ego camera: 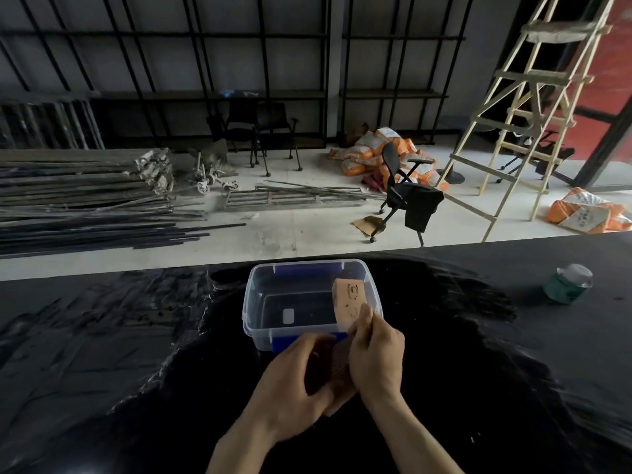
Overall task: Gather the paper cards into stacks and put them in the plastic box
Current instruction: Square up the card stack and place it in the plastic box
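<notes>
- On the black table [102,336], near its far edge, stands the clear plastic box [253,302] with blue latches, open at the top.
- Over the box's right side, my right hand [374,357] pinches 1 peach paper card [349,302] by its near end between thumb and fingers; the card tilts up above the rim.
- Just before the box, my left hand [294,378] is curled around a dark stack of cards [340,362], gripping it from the left; both hands touch at the stack.
- Far right on the table: 1 green jar [567,283], well apart from the box.
- Beyond the table: a chair [407,193] and a wooden ladder [519,107].
</notes>
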### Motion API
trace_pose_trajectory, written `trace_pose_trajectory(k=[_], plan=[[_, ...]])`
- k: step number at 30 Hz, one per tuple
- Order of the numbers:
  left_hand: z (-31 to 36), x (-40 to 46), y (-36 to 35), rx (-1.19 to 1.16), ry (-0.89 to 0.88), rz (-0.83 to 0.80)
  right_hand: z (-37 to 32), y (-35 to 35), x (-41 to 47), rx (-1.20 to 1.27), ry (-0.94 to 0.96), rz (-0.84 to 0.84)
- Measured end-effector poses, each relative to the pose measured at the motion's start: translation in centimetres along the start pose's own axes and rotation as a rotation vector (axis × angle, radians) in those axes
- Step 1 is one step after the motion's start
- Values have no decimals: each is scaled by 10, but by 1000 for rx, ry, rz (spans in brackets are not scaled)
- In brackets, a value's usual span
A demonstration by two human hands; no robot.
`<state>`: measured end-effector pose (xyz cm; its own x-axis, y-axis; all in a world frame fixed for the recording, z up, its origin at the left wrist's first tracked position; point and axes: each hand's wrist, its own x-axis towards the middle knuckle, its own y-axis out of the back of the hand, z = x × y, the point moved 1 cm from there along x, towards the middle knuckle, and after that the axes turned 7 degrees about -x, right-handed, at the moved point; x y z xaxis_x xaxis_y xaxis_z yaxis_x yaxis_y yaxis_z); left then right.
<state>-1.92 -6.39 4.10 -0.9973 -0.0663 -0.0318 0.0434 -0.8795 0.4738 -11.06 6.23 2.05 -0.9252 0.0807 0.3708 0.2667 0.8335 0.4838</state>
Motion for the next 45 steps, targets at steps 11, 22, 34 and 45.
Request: trace_pose_trajectory(k=[11,22,34,45], plan=[[22,7,10,-60,36,113,-31,34,19,65,100,-123],[15,17,25,-745,246,315,-25,43,0,524,-213,-675],[9,27,60,-693,304,610,-4,-2,10,-504,437,-653],[-5,50,55,-606,411,543,15,7,-37,-574,650,-561]])
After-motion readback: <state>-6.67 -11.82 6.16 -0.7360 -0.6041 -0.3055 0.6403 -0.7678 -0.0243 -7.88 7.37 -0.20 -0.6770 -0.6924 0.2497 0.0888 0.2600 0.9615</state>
